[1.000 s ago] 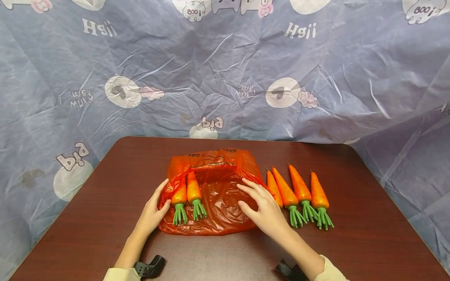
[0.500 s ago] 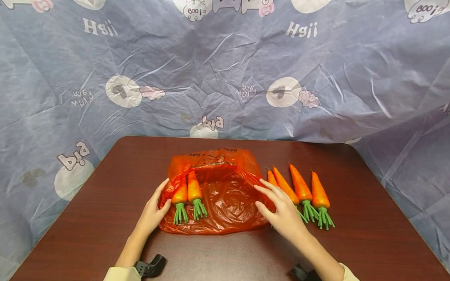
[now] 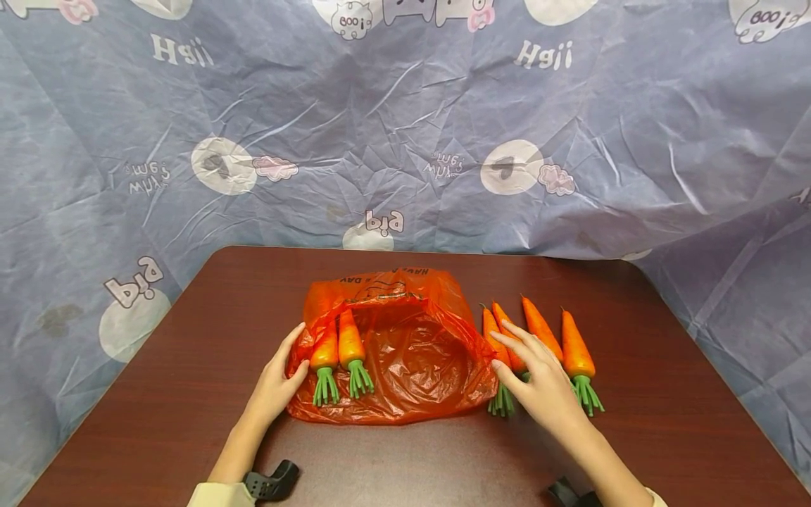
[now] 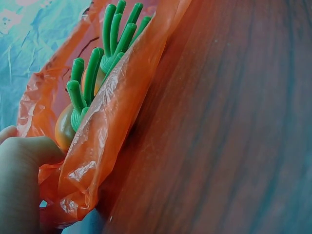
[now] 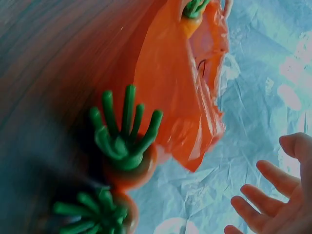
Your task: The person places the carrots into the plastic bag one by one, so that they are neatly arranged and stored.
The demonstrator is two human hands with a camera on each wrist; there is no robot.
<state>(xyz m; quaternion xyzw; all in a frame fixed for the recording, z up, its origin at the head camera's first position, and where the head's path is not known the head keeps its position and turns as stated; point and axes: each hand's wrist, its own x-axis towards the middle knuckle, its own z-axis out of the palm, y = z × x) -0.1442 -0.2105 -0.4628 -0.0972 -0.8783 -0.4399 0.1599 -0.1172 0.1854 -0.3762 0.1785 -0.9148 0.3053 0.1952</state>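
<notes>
A translucent red plastic bag (image 3: 412, 366) lies on the table with its mouth towards me. Two orange carrots, a left one (image 3: 324, 351) and a right one (image 3: 350, 343), rest inside its left part, green tops outward. My left hand (image 3: 274, 380) holds the bag's left edge; the left wrist view shows the thumb hooked over the plastic beside the carrots (image 4: 65, 127). With fingers spread, my right hand (image 3: 541, 380) hovers over the loose carrots right of the bag and partly hides them. In the right wrist view its fingers (image 5: 275, 178) hold nothing.
Several loose carrots lie in a row right of the bag, the outermost carrot (image 3: 576, 348) farthest right. The dark wooden table (image 3: 665, 394) has its far edge against a blue-grey printed cloth (image 3: 405, 141).
My right hand has moved rightward, from over the bag's right side to over the loose carrots. The left hand and the two carrots in the bag have stayed in place.
</notes>
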